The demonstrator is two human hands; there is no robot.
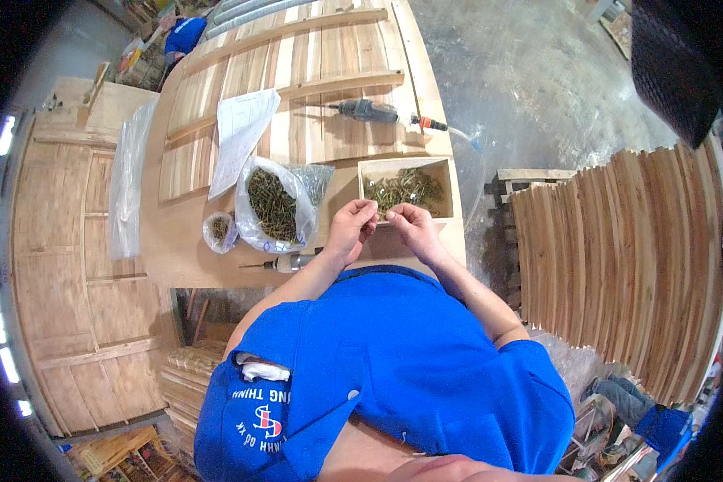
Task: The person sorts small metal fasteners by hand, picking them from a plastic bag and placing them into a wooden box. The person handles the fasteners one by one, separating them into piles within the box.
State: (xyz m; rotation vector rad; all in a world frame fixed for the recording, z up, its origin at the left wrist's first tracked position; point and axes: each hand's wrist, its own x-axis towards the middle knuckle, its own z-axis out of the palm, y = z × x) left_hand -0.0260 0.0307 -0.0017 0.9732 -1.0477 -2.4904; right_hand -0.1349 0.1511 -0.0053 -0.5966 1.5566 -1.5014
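Note:
Both hands meet just in front of a small open wooden box (pixel 447 191) filled with dark screws (pixel 406 187). My left hand (pixel 350 227) has its fingers curled in, pinching a few small screws. My right hand (pixel 410 222) is pinched at the fingertips on a screw, touching the left fingertips near the box's front edge. The pieces held are tiny and mostly hidden by the fingers. To the left, a clear plastic bag of screws (pixel 273 205) lies open, with a smaller bag (pixel 219 229) beside it.
The plywood worktop (pixel 185 253) carries a slatted wooden panel (pixel 321 56), a power drill (pixel 368 110) with a hose, a second driver tool (pixel 287 262) by the near edge, a paper sheet (pixel 241 132) and clear plastic wrap (pixel 127 181). Stacked wooden slats (pixel 627 257) stand right.

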